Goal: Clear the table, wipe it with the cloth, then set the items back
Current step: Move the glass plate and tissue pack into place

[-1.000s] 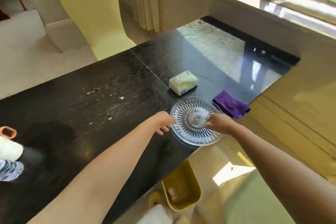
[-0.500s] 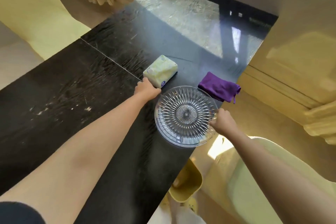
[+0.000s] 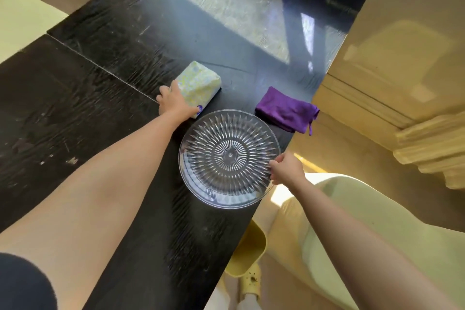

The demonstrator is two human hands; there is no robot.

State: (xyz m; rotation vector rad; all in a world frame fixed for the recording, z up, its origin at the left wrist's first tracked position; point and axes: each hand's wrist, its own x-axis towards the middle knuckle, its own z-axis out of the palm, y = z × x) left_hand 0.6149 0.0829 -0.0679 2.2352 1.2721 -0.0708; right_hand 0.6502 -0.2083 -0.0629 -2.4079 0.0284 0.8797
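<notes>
Fingers of our left hand [image 3: 175, 103] curl round the near end of the tissue pack [image 3: 201, 82], gripping it just above the frame's centre. Our right hand [image 3: 287, 168] pinches the right rim of the glass plate [image 3: 227, 157], thumb on top. We see the plate at mid-frame on the dark table [image 3: 100, 113], its right rim at the table's edge; we cannot tell whether it is lifted. Up and right of the plate, the purple cloth [image 3: 285, 108] lies folded near it, apart from both hands. A cream chair [image 3: 352, 221] fills the lower right.
</notes>
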